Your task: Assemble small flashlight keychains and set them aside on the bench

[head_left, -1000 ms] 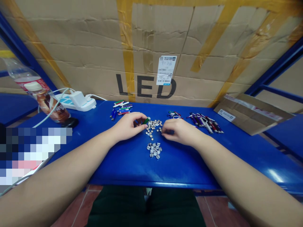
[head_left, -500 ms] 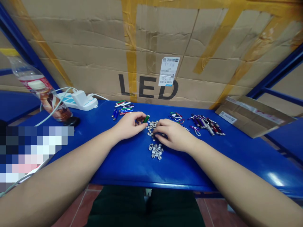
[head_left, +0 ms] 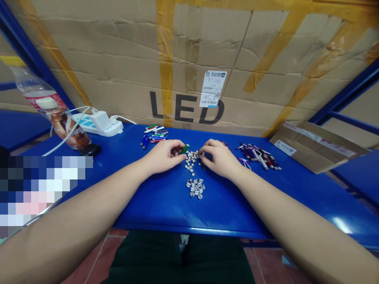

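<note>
Left hand (head_left: 162, 157) pinching green penlight tube (head_left: 185, 149) in closed fingers just beside loose silver discs (head_left: 192, 162), right hand (head_left: 220, 159) curving its fingers into them from 3 o'clock, grip there unclear.

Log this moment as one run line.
left hand: holds green metal tube | right hand: at silver button cells | nearer cell pile: apart from hands

This looks like a small assembly workshop: a blue metal workbench (head_left: 189, 213) carries sorted small parts (head_left: 195, 188) and a power strip (head_left: 96, 125), backed by a taped carton (head_left: 118, 59) printed LED.
</note>
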`<state>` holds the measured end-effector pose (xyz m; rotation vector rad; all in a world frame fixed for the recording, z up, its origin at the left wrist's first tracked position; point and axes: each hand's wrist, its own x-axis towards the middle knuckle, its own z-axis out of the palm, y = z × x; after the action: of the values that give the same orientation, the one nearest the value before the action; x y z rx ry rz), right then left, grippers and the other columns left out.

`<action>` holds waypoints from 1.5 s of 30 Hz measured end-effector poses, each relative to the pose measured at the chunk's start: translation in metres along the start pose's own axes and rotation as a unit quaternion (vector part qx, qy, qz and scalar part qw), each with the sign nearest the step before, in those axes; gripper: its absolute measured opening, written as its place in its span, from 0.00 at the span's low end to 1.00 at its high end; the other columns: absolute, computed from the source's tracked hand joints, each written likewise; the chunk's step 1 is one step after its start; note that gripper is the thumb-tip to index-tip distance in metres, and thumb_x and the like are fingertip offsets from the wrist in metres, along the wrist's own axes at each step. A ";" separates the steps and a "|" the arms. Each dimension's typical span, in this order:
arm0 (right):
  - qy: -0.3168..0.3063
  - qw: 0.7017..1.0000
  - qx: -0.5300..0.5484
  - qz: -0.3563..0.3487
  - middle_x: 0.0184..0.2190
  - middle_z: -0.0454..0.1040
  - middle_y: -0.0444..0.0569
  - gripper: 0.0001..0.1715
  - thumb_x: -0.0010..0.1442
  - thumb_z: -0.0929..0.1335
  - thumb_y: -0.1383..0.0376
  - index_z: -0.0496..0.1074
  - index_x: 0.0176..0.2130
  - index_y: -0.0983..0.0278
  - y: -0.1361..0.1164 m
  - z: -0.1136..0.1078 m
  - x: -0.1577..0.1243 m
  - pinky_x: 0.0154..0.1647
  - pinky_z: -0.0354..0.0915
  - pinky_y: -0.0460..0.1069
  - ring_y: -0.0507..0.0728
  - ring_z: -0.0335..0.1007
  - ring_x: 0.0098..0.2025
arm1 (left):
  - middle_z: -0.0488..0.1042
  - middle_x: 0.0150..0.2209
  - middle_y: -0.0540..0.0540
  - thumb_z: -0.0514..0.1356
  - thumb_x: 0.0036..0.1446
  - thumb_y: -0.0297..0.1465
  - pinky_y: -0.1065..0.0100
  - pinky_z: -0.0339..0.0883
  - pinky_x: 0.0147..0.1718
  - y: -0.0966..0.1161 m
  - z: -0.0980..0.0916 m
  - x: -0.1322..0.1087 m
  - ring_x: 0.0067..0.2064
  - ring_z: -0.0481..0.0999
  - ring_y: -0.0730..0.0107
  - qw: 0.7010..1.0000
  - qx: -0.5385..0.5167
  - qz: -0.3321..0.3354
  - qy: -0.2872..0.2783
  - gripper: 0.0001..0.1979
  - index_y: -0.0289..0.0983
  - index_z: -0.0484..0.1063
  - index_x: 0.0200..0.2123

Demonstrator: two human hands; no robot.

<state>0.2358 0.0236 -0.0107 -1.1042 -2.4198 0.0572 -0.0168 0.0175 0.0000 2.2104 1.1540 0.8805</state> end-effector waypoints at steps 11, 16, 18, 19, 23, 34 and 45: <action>-0.026 1.000 0.004 0.008 0.41 0.75 0.54 0.11 0.63 0.69 0.70 0.82 0.42 0.63 0.005 0.003 0.004 0.53 0.70 0.59 0.62 0.74 0.45 | 0.76 0.32 0.48 0.64 0.58 0.37 0.68 0.66 0.29 0.004 0.000 0.000 0.31 0.73 0.69 1.000 -0.014 0.003 -0.014 0.12 0.36 0.77 0.41; -0.019 0.999 0.022 0.032 0.40 0.77 0.53 0.09 0.63 0.71 0.68 0.83 0.40 0.62 0.006 0.006 0.005 0.53 0.70 0.58 0.62 0.75 0.44 | 0.76 0.31 0.48 0.64 0.57 0.37 0.68 0.67 0.29 0.003 0.000 0.000 0.31 0.73 0.68 1.000 -0.015 0.006 -0.015 0.12 0.36 0.77 0.41; -0.015 0.999 0.032 0.041 0.40 0.78 0.53 0.08 0.62 0.71 0.69 0.83 0.39 0.62 0.006 0.006 0.005 0.53 0.71 0.58 0.61 0.76 0.43 | 0.76 0.32 0.48 0.64 0.57 0.37 0.68 0.67 0.29 0.003 0.000 0.000 0.31 0.74 0.68 1.000 -0.014 0.008 -0.015 0.12 0.36 0.77 0.41; -0.014 0.998 0.037 0.046 0.40 0.78 0.52 0.07 0.62 0.71 0.69 0.83 0.38 0.62 0.006 0.006 0.006 0.52 0.71 0.58 0.61 0.76 0.43 | 0.76 0.32 0.48 0.64 0.58 0.37 0.68 0.67 0.29 0.003 0.000 0.000 0.31 0.74 0.68 1.000 -0.013 0.008 -0.015 0.12 0.36 0.77 0.41; -0.013 0.997 0.040 0.064 0.39 0.79 0.52 0.06 0.61 0.72 0.70 0.82 0.36 0.63 0.005 0.006 0.007 0.50 0.71 0.57 0.61 0.77 0.41 | 0.76 0.32 0.47 0.64 0.58 0.37 0.67 0.67 0.29 0.004 0.000 0.000 0.31 0.74 0.67 1.000 -0.012 0.007 -0.016 0.12 0.36 0.77 0.41; -0.003 0.997 0.021 0.078 0.40 0.78 0.55 0.07 0.66 0.69 0.68 0.79 0.38 0.65 0.005 0.007 0.008 0.50 0.70 0.57 0.62 0.76 0.43 | 0.76 0.32 0.48 0.64 0.57 0.37 0.68 0.66 0.30 0.004 0.000 0.000 0.32 0.74 0.67 1.000 -0.017 0.006 -0.018 0.12 0.36 0.76 0.41; 0.053 0.986 0.126 0.091 0.31 0.79 0.47 0.08 0.67 0.67 0.65 0.76 0.37 0.63 -0.006 -0.007 0.003 0.34 0.65 0.50 0.55 0.71 0.30 | 0.76 0.33 0.48 0.64 0.58 0.37 0.68 0.65 0.30 0.006 -0.001 -0.001 0.32 0.73 0.68 0.999 -0.014 0.004 -0.034 0.12 0.35 0.77 0.41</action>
<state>0.2333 0.0208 -0.0024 -1.1732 -2.1423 0.3463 -0.0148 0.0139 0.0045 2.2063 1.0962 0.8126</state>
